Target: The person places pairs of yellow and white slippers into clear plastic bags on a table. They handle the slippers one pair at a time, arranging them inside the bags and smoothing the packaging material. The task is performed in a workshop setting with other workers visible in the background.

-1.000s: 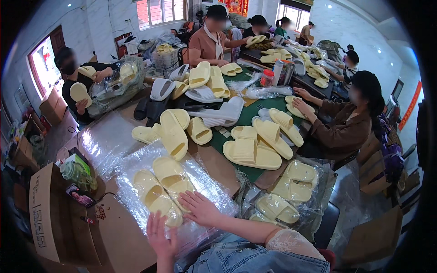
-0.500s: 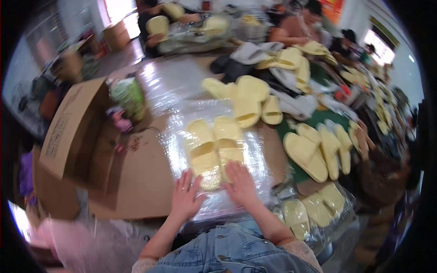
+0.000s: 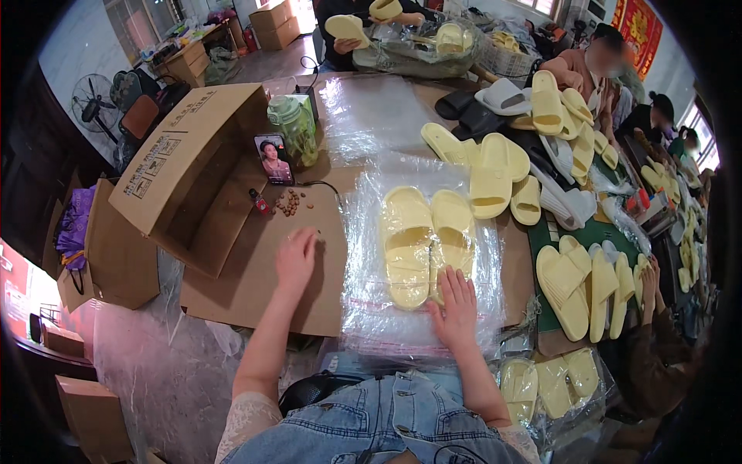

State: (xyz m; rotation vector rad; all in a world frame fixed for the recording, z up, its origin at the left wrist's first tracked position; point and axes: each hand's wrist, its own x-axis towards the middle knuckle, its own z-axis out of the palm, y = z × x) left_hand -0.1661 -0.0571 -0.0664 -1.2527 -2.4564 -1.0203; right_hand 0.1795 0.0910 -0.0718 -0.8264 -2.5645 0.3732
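The right hand [image 3: 456, 313] lies with its palm down and its fingers stretched out, held close together, the thumb standing off to the left; this grip pinches nothing, and its fingertips rest over the near end of the right slipper [image 3: 452, 224] of a pale yellow pair. That slipper and the left slipper [image 3: 406, 251] lie side by side on a stack of clear plastic bags [image 3: 417, 332], in front of the person, lengthwise from near to far. The left hand [image 3: 296, 259] is well apart from the pair, over the brown cardboard sheet [image 3: 232, 290] to the left, its fingers close together and slightly bent; whether this grip has anything between thumb and fingers, or touches the cardboard, I cannot tell. Just beyond it lie a few brown nuts [image 3: 291, 203] and a small red bottle [image 3: 260, 203], with a phone [image 3: 273, 160] propped before a jar [image 3: 292, 127] farther off. An open cardboard box [image 3: 182, 147] stands to the left. Loose yellow slippers [image 3: 491, 182] lie on the far right of the pair, and bagged yellow slippers [image 3: 553, 387] on the near right.
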